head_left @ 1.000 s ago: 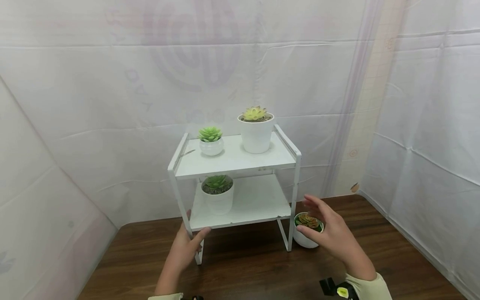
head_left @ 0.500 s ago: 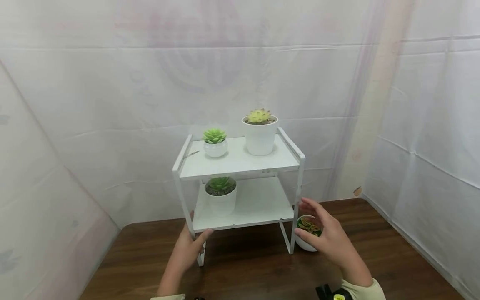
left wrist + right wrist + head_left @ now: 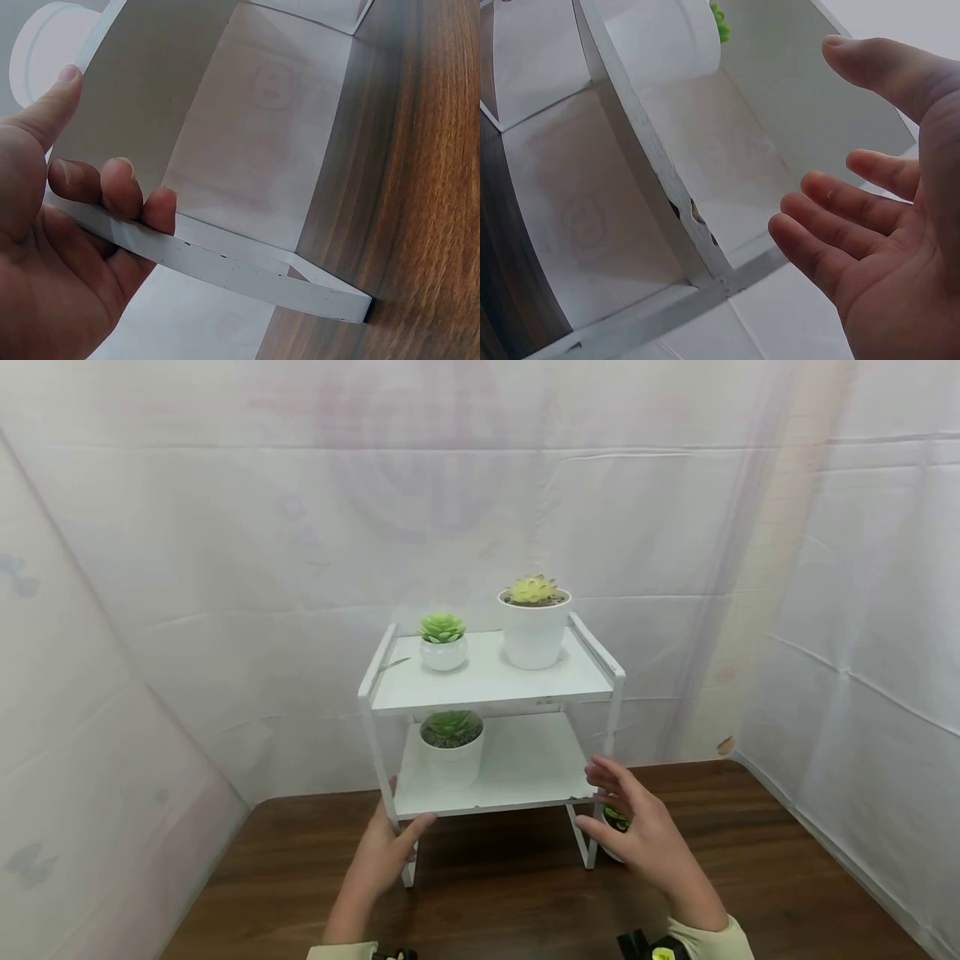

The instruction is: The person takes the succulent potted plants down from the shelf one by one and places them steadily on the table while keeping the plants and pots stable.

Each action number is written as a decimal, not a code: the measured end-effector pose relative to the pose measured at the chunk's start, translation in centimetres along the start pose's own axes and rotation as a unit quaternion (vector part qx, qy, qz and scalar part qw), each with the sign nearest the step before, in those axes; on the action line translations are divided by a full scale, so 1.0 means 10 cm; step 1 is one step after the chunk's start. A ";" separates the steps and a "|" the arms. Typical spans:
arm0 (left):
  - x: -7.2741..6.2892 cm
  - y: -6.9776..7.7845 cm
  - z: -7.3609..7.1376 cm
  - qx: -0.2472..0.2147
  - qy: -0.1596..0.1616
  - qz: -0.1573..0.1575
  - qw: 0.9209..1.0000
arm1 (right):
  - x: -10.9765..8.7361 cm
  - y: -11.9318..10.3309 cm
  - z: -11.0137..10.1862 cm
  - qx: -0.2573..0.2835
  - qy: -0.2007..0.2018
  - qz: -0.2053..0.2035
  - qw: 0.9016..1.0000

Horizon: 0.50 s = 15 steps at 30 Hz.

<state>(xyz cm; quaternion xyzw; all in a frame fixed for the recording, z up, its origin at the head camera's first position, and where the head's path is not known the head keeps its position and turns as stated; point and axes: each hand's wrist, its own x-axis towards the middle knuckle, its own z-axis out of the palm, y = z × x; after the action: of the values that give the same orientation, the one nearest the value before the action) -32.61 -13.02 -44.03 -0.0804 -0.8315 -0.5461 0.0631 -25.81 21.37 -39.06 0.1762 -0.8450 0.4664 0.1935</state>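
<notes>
My left hand (image 3: 381, 853) grips the white, two-tiered, rectangular shelf (image 3: 528, 760) by its left side; it stands on the brown wood-grain table (image 3: 510, 902); my right hand (image 3: 639, 828), loosely spread, is near its right side.

Right hand (image 3: 900, 255) near chipped rack (image 3: 646, 150) — white pot (image 3: 671, 37) on it.

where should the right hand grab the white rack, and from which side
Probably its right front upright, beside the lower shelf, coming from the right: it looks slim enough for fingers to curl around, and the left hand grips the matching left upright.
</notes>
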 end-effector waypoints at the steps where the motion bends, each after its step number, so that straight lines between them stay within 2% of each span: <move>1: 0.00 0.00 0.00 0.001 0.001 0.000 1.000 | 0.00 0.00 0.01 0.002 0.001 -0.001 1.000; 15: 0.00 0.00 0.00 -0.002 0.004 -0.002 1.000 | 0.16 -0.09 0.14 0.014 -0.009 -0.010 1.000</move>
<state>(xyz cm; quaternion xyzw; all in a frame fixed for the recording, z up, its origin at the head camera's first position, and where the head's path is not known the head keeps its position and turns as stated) -32.57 -12.99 -44.03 -0.0771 -0.8302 -0.5482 0.0653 -27.04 19.55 -38.28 0.1920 -0.8380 0.4749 0.1879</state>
